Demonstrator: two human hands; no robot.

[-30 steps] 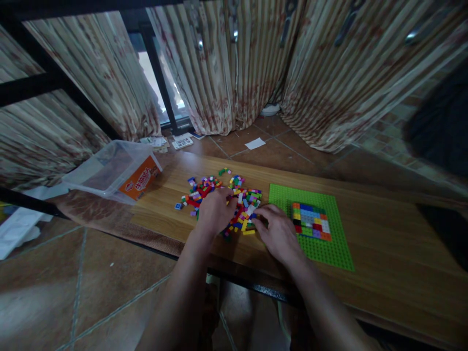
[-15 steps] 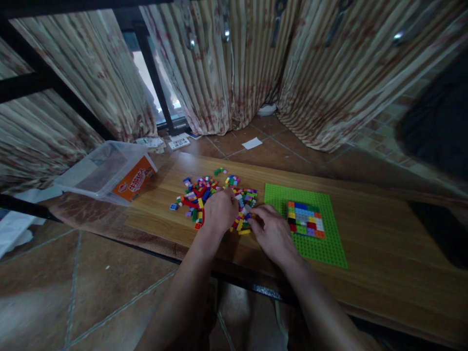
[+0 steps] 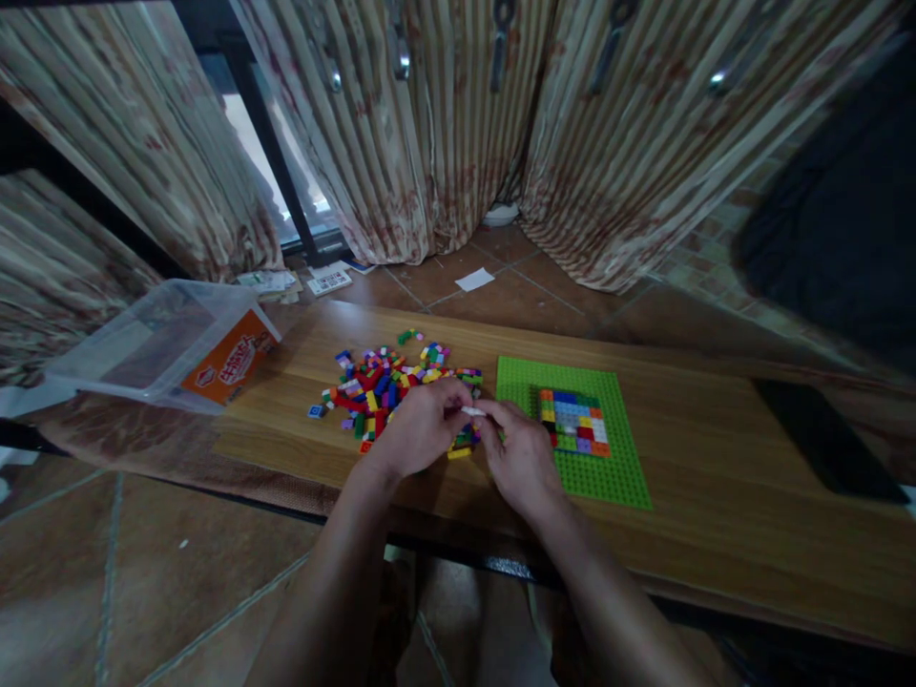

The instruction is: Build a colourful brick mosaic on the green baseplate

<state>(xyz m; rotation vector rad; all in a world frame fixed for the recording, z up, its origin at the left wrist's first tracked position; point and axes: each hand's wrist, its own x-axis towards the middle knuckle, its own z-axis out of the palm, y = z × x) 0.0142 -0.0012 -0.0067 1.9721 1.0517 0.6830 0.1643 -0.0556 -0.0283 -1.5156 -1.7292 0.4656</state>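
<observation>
I have a small white piece (image 3: 472, 411) pinched between the fingertips of my left hand (image 3: 419, 429) and my right hand (image 3: 522, 458), both closed on it from opposite sides. Whether it is one brick or several joined I cannot tell, as my fingers cover much of it. I judge that a light, level pinch at its ends suits something so thin: square pressure, wrists steady, no twisting, since a sideways slip could drop it among the loose bricks (image 3: 372, 382). Turning it so the studs show would help me see which way it faces.

Those bricks lie in a mixed heap beneath and to the left of my left hand, with a yellow brick (image 3: 459, 453) just below my fingertips. Just beyond my right hand, to its right, the green baseplate (image 3: 608, 487) lies flat on the wooden tabletop (image 3: 716, 458), bearing a block of coloured bricks (image 3: 583, 445) set close together.

Well off to the left of my left hand is an open, see-through plastic box (image 3: 150, 389), with an orange label (image 3: 233, 363) on the side nearest the heap; I cannot tell what, if anything, is at its bottom
</observation>
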